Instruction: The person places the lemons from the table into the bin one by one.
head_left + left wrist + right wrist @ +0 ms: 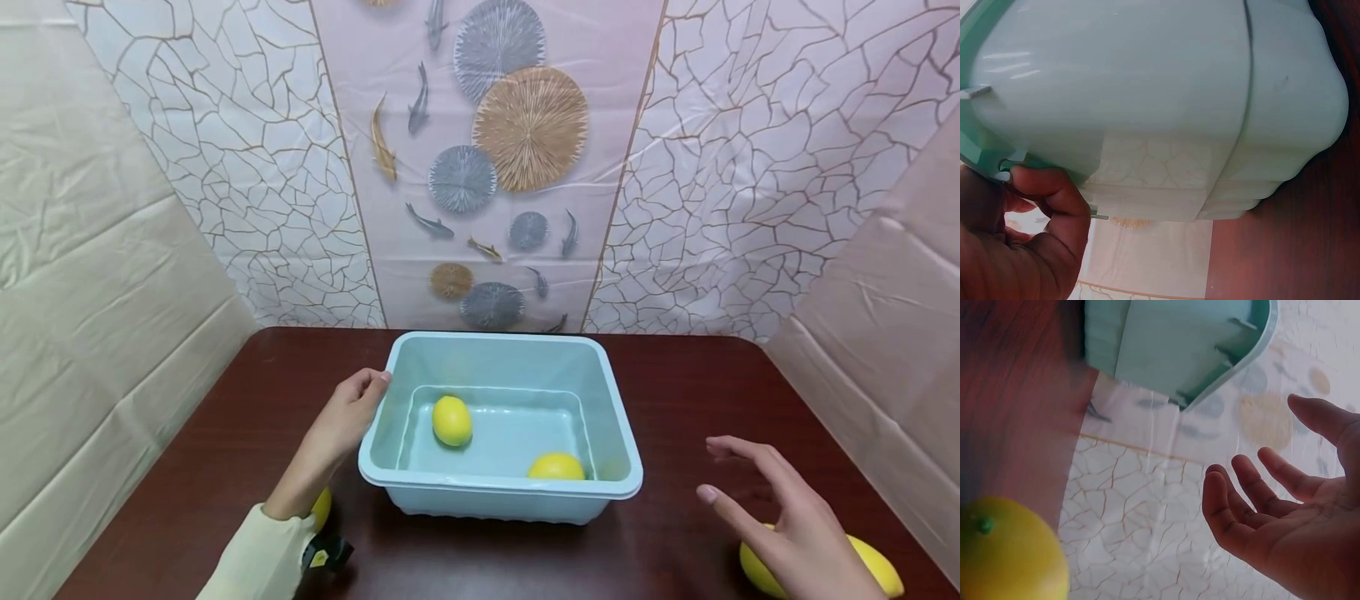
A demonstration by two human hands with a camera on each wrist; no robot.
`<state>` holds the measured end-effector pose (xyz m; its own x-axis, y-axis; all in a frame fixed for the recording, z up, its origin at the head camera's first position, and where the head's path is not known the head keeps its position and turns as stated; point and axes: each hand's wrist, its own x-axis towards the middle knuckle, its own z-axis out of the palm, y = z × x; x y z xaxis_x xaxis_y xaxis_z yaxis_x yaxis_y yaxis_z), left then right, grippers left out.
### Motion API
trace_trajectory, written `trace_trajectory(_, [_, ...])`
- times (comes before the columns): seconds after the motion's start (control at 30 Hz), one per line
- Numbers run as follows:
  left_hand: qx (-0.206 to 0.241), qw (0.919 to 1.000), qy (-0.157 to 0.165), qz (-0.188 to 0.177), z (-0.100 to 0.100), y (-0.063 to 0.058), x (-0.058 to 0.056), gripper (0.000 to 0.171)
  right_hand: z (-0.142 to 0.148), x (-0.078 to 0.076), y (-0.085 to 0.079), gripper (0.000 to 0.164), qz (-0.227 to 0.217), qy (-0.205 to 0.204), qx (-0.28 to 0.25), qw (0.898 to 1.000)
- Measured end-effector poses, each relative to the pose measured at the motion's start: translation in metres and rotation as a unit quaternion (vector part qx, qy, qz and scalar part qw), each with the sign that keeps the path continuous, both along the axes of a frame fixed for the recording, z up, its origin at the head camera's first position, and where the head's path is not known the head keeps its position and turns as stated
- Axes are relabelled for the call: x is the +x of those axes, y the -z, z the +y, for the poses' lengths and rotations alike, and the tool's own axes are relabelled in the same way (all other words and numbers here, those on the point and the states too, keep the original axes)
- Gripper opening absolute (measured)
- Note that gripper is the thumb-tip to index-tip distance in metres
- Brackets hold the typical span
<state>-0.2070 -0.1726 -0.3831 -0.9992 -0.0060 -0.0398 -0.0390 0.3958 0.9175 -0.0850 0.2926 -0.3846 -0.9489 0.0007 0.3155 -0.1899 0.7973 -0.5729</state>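
Observation:
A light blue plastic tub (502, 479) stands on the table, with one lemon (452, 421) toward its left side and another lemon (557, 467) by its near wall. My left hand (352, 417) grips the tub's left rim; in the left wrist view the thumb and curled fingers of that hand (1047, 212) pinch the rim's edge. To the right of the tub, my right hand (795, 517) hovers with thumb and fingers spread, holding nothing. It partly hides yellow fruit (873, 567) below it. The right wrist view shows a yellow fruit (1013, 556) with a green stem spot.
Another yellow fruit (322, 508) lies behind my left forearm, mostly hidden. A black strap (327, 552) is around my left wrist. The dark red-brown table (697, 383) is bordered by a patterned cloth wall (480, 275) at the back and pale padded walls at both sides.

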Motion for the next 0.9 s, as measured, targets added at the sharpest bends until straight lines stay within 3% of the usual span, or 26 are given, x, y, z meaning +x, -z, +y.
trace_trajectory(0.17, [0.006, 0.9999, 0.007, -0.005, 0.001, 0.001, 0.0, 0.04, 0.015, 0.005, 0.014, 0.059, -0.043, 0.039, -0.028, 0.998])
trace_trajectory(0.3, [0.011, 0.9999, 0.01, -0.003, 0.003, 0.002, 0.0, 0.039, 0.029, 0.007, 0.024, 0.063, -0.09, 0.061, -0.019, 0.994])
trace_trajectory(0.5, [0.006, 0.9999, 0.007, -0.005, 0.004, 0.0, 0.001, 0.04, 0.041, 0.008, 0.038, 0.066, -0.12, 0.088, -0.012, 0.989])
trace_trajectory(0.77, [0.009, 0.9999, 0.009, -0.004, 0.005, 0.0, 0.003, 0.038, 0.047, 0.007, 0.045, 0.085, -0.229, 0.135, -0.021, 0.964])
trace_trajectory(0.87, [0.009, 0.9999, 0.008, -0.005, 0.006, 0.001, 0.004, 0.039, 0.048, 0.009, 0.051, 0.087, -0.234, 0.165, -0.021, 0.958])
trace_trajectory(0.9, [0.009, 0.9999, 0.008, -0.006, 0.006, 0.001, 0.004, 0.039, 0.048, 0.011, 0.054, 0.084, -0.208, 0.172, -0.017, 0.963])
